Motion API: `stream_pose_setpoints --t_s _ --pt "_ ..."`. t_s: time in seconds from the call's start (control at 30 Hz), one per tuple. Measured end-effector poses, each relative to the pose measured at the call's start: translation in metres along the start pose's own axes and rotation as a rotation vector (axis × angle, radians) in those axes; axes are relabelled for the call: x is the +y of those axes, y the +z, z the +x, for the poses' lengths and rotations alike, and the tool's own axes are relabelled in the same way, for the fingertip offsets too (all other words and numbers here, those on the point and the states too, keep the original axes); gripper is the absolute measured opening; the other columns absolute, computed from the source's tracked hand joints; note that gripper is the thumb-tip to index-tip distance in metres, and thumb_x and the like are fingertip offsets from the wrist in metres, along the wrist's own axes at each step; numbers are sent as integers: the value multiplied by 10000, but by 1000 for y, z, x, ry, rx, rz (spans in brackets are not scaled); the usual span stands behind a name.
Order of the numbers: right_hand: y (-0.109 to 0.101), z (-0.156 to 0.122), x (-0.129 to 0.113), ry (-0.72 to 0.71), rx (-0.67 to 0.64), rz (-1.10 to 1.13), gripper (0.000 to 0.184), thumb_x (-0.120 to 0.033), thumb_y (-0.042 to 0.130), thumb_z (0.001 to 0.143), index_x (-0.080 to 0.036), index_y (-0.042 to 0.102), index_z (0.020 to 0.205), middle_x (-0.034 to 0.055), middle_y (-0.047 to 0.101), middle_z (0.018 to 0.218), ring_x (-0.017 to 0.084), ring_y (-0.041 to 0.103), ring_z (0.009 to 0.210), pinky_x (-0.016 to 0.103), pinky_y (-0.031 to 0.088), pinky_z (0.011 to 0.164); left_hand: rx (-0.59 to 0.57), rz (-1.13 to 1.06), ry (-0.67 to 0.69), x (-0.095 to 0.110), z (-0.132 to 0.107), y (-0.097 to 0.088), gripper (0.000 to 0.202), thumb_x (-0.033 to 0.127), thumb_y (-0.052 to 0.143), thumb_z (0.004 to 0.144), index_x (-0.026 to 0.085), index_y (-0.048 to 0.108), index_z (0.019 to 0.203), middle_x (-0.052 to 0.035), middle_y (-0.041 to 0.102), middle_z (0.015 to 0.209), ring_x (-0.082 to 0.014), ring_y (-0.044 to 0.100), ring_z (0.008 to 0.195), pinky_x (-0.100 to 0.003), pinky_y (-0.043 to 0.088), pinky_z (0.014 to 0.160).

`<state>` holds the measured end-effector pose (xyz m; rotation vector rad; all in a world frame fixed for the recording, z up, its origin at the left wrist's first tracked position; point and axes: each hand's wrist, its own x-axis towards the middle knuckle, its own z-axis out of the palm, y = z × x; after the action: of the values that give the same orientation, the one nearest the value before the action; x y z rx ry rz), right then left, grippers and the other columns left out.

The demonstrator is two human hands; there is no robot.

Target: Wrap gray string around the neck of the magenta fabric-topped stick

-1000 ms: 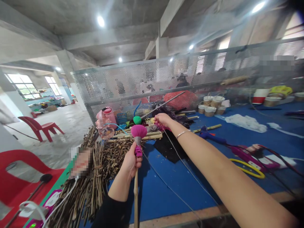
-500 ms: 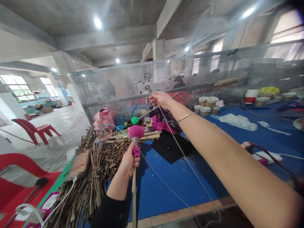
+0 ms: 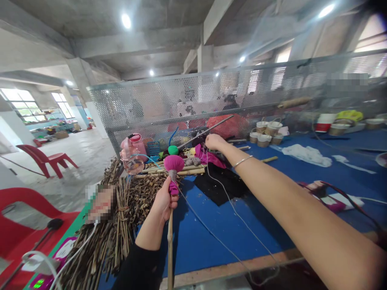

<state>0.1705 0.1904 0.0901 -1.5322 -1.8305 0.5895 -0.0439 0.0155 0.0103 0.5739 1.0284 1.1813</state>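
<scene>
A magenta padded head (image 3: 173,163) sits upright on a pale stick (image 3: 170,245), bound beneath by a grey wrapping (image 3: 173,175), a tail of gathered magenta cloth (image 3: 173,188) below that. It is held above the near part of the blue worktop (image 3: 211,245), left of the view's middle. Grey string (image 3: 225,189) runs from beside the left hand (image 3: 165,199) to the near edge, loops there and rises slackly to the right hand (image 3: 215,143).

To the left, dried brown stems (image 3: 121,209) (some tied in a bundle) cover the worktop. Behind the padded head lie a green ball (image 3: 173,150), a loose magenta cloth (image 3: 208,155) and a black cloth (image 3: 216,185); a pink jug (image 3: 137,145) stands farther left. Small pots (image 3: 264,135) and crumpled white plastic (image 3: 306,155) occupy the right side. A perforated metal screen (image 3: 169,104) closes off the back, and beyond the left end red chairs (image 3: 50,159) stand on a grey floor (image 3: 78,145) under concrete beams.

The left forearm, in a dark sleeve, reaches up from below, its fingers wrapped around the stick and cloth tail. The right arm, bare with a silver bangle (image 3: 242,161), stretches diagonally far forward; its fingers are curled together on the string, fingertips hidden.
</scene>
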Motion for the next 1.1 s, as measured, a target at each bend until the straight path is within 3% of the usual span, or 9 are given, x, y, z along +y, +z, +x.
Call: stream_pose_setpoints --t_s 0.1,0.23,0.33,0.4,0.53,0.7,0.77,0.97,1.1 --pt "23 2 16 -49 218 -313 293 -173 519 772 -111 559 1055 174 610 1044 248 559 985 304 399 805 11 0 7 0 1 -1 387 546 536 735 168 458 708 99 275 445 -6 162 322 -134 51 332" --pt "66 9 33 -110 23 -552 287 -265 557 736 -162 615 997 104 648 987 227 590 905 267 409 743 11 -5 -8 1 3 -1 401 558 548 717 164 475 709 95 291 449 -9 177 319 -141 49 330" --pt "93 14 47 -83 -20 -575 459 -336 611 702 -143 568 1117 146 609 1092 256 578 951 290 417 739 10 -17 -9 2 4 -2 393 551 537 728 163 477 709 94 290 449 -8 174 317 -142 45 331" --pt "102 17 54 -80 -32 -589 435 -335 605 725 -153 569 1119 149 595 1120 255 572 969 296 414 752 13 -23 -10 3 4 -3 383 542 525 742 164 476 709 96 277 443 -8 163 316 -140 44 331" --pt "89 21 55 -109 21 -609 299 -215 514 805 -144 586 1086 159 588 1107 253 534 1019 300 379 807 22 -30 -6 7 5 -7 375 531 518 753 159 483 723 93 294 446 -5 165 319 -135 40 332" --pt "47 25 38 -335 329 -695 338 -220 418 859 -136 525 1168 179 531 1153 308 460 1053 391 315 859 18 -33 1 9 5 -9 398 555 540 726 162 477 712 96 287 447 -4 163 321 -136 39 331" --pt "39 26 34 -380 383 -705 346 -218 429 853 -130 512 1178 173 524 1152 296 464 1038 388 307 870 20 -31 1 8 5 -10 401 556 544 722 161 474 709 95 292 449 -3 166 322 -136 40 331" --pt "52 17 46 -230 3 -749 366 -205 555 765 -176 549 1129 146 536 1133 263 504 1023 345 371 839 19 -24 8 7 7 -10 421 576 560 694 165 469 711 99 284 452 -3 168 322 -141 41 334" --pt "74 11 48 -185 10 -739 373 -205 542 759 -144 551 1127 184 546 1145 302 491 1084 379 366 872 19 -10 3 7 6 -8 428 583 556 694 164 476 727 98 294 457 -2 167 323 -142 41 334"
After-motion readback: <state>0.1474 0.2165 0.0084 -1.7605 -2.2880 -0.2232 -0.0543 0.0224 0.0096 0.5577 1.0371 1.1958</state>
